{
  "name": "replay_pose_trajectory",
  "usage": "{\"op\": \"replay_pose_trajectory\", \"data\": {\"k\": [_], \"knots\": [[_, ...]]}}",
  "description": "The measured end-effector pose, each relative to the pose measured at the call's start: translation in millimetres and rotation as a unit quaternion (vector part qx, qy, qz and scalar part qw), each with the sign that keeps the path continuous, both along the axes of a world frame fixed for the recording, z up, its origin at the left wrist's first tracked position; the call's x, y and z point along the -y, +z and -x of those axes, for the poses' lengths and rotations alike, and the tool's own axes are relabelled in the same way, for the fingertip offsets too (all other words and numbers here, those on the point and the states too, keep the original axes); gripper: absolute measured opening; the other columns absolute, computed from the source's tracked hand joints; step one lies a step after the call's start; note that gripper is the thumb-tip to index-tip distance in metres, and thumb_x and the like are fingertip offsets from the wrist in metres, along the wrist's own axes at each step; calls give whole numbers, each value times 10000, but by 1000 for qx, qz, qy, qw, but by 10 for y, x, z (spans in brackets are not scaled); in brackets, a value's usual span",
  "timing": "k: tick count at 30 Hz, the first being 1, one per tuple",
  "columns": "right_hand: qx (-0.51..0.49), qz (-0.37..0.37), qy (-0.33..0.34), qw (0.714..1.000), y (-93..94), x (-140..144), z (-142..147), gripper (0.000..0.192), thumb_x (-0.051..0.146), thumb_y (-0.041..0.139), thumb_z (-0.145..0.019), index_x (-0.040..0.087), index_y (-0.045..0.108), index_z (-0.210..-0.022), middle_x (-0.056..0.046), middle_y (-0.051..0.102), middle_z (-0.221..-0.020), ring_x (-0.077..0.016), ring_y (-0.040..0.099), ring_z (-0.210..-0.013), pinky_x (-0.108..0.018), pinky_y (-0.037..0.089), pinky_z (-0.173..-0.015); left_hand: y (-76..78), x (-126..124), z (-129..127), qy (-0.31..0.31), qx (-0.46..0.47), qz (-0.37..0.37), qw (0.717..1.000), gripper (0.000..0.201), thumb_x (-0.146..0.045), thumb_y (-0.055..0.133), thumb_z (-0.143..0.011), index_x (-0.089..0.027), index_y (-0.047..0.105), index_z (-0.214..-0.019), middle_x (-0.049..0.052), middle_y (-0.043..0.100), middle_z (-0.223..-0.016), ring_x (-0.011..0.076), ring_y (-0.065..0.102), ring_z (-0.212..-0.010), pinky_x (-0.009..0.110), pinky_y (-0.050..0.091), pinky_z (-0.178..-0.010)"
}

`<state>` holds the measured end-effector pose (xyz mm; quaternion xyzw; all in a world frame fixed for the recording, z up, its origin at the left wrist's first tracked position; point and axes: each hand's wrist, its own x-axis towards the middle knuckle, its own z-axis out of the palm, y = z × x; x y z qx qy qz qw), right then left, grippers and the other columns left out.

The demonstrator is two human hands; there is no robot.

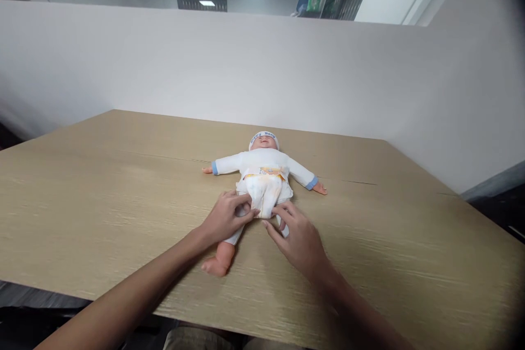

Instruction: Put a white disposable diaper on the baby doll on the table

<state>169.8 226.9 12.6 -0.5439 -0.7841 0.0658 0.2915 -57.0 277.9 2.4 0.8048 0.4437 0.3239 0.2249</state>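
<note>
You are leaning over a pale wood-grain table (123, 186), where a plastic baby doll (264, 172) is lying on its back near the middle, head pointing away from you and arms spread wide. It is wearing a soft white long-sleeved top with blue cuffs, a white cap with blue lettering, and a crinkled white diaper (262, 191) with an orange-yellow printed band across the waist. Your left hand (223, 219) is pinching the diaper's lower left edge, fingers curled closed on the puffy material. Your right hand (297, 240) is resting half-open, fingertips touching the diaper's lower right edge. One bare, rounded doll leg is sticking out below your left hand.
</note>
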Motion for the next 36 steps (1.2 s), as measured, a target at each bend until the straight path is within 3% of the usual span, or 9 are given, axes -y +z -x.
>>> {"op": "replay_pose_trajectory", "data": {"k": [4, 9, 11, 15, 19, 23, 27, 31, 36], "knots": [[-6, -7, -15, 1000, -20, 50, 18, 159, 381, 697, -984, 249, 729, -1066, -49, 718, -1199, -190, 700, -759, -328, 499, -656, -19, 24, 11, -22, 52, -24, 998, 253, -432, 673, -1024, -215, 651, -896, 59, 686, -1053, 246, 636, -1003, 390, 465, -952], [-48, 16, -4, 999, -28, 52, 24, 204, 392, 699, -974, 255, 722, -1124, -54, 712, -1295, -189, 703, -789, -352, 531, -732, -36, 13, 16, -40, 85, -24, 995, 186, -380, 669, -1031, -215, 658, -947, 90, 673, -1265, 270, 628, -1172, 400, 455, -1036], [-63, 28, 5, 998, -12, 49, 25, 212, 388, 688, -976, 253, 709, -1138, -58, 718, -1279, -194, 697, -812, -363, 534, -780, -31, 13, 10, -45, 80, -22, 996, 166, -361, 654, -1038, -215, 649, -958, 77, 695, -1225, 265, 631, -1149, 396, 445, -1021], [-73, 52, 9, 996, 6, 38, 36, 219, 397, 672, -965, 251, 662, -1129, -36, 741, -1031, -239, 707, -905, -370, 512, -818, -22, 17, 1, -33, 57, -9, 998, 198, -369, 650, -1028, -212, 611, -912, 21, 683, -943, 227, 611, -927, 375, 422, -915], [-111, 101, -35, 988, -19, -19, 26, 294, 461, 685, -939, 259, 582, -1127, 29, 678, -774, -218, 674, -721, -344, 475, -715, -75, -7, 0, 1, 126, 49, 991, 236, -388, 752, -934, -222, 585, -951, -26, 611, -839, 181, 532, -791, 314, 395, -766], [-226, 109, -66, 966, -8, -97, -43, 330, 496, 697, -915, 266, 528, -1080, 15, 739, -865, -160, 568, -576, -324, 465, -639, -189, -65, -15, 21, 245, 132, 960, 409, -417, 833, -853, -239, 492, -989, -64, 505, -795, 137, 444, -699, 266, 348, -658], [-222, 107, -96, 964, 90, -95, -126, 367, 568, 759, -876, 263, 592, -994, -24, 809, -939, -161, 578, -584, -323, 461, -639, -259, -73, -29, 32, 326, 170, 929, 530, -426, 903, -785, -245, 465, -1023, -47, 576, -886, 128, 504, -723, 256, 404, -682], [-186, 95, -95, 973, 142, -55, -140, 345, 589, 758, -890, 255, 704, -955, -34, 830, -926, -170, 595, -574, -322, 443, -609, -218, -2, -1, 53, 282, 152, 946, 468, -436, 896, -810, -218, 599, -1097, 11, 694, -993, 163, 611, -814, 284, 463, -750], [-145, 67, -70, 985, 81, -68, -72, 289, 530, 696, -954, 250, 759, -934, -21, 809, -885, -179, 598, -606, -331, 454, -648, -91, 45, 35, 21, 192, 139, 971, 347, -517, 776, -923, -203, 744, -1068, 41, 773, -1038, 213, 658, -866, 326, 478, -781]]}}
